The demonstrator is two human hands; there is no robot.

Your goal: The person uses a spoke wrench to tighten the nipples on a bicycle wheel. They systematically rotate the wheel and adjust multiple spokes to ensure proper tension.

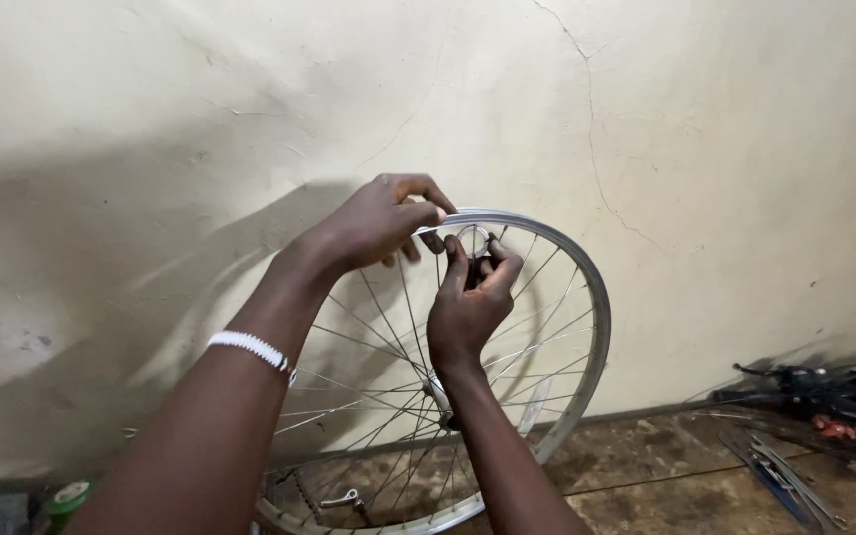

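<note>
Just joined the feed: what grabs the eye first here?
A silver spoked bicycle wheel stands upright before a cracked cream wall, mid-frame. The left hand grips the top of its rim, while the right hand pinches a small round tool just under it. Dark bike parts lie on the floor at right.

A silver bicycle wheel rim [591, 297] with thin, pale grey spokes [378, 347] radiating in a criss-cross pattern stands against a cream wall [695, 119] veined with fine dark cracks. A white beaded bracelet [250, 349] bands the left wrist. Below, the floor [666, 476] is mottled brown; black tools [834, 391] with an orange-red piece lie right, and a green-and-white cap [69, 495] sits left.
</note>
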